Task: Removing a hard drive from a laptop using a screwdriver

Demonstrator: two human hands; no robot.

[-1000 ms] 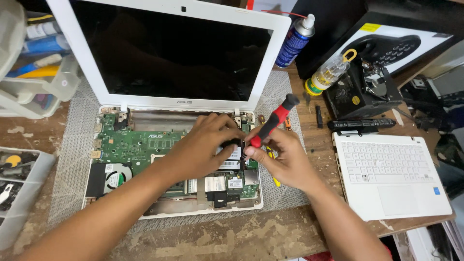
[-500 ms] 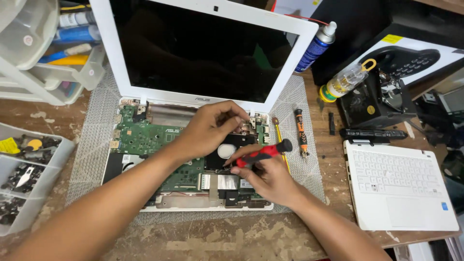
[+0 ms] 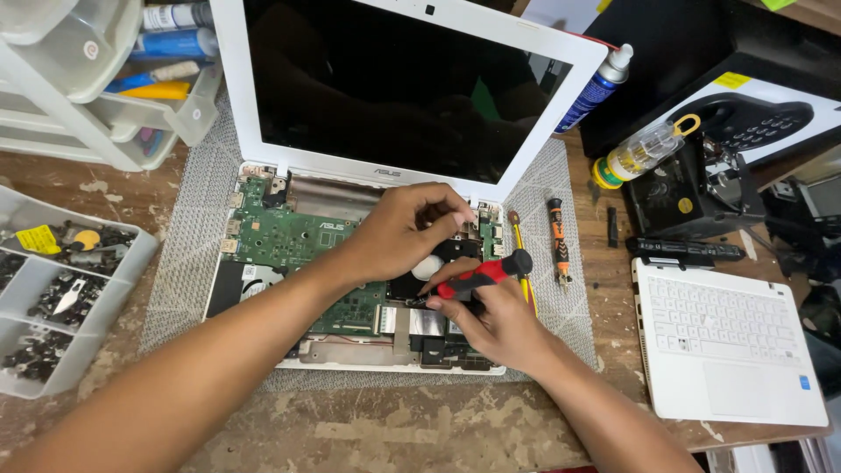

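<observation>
A white laptop [image 3: 263, 105] lies open on a grey mesh mat [image 3: 193, 236], its keyboard cover off and the green circuit board [image 3: 289, 236] bare. My left hand [image 3: 407, 228] rests on the right part of the board, fingers curled over a black component. My right hand [image 3: 491, 320] grips a red and black screwdriver [image 3: 482, 274], lying almost level, its tip pointing left at the board just under my left fingers.
A removed white keyboard cover [image 3: 727, 350] lies at the right. Two more screwdrivers [image 3: 556, 236] lie on the mat's right side. A parts tray [image 3: 53, 289] with screws sits at the left, a clear organiser [image 3: 105, 96] behind it. A spray can [image 3: 596, 88], small bottle [image 3: 639, 151] and black tool stand [image 3: 701, 188] stand at the back right.
The screwdriver has tipped from upright to almost level and dropped toward the board. The view has moved closer to the laptop. My left hand stays on the board.
</observation>
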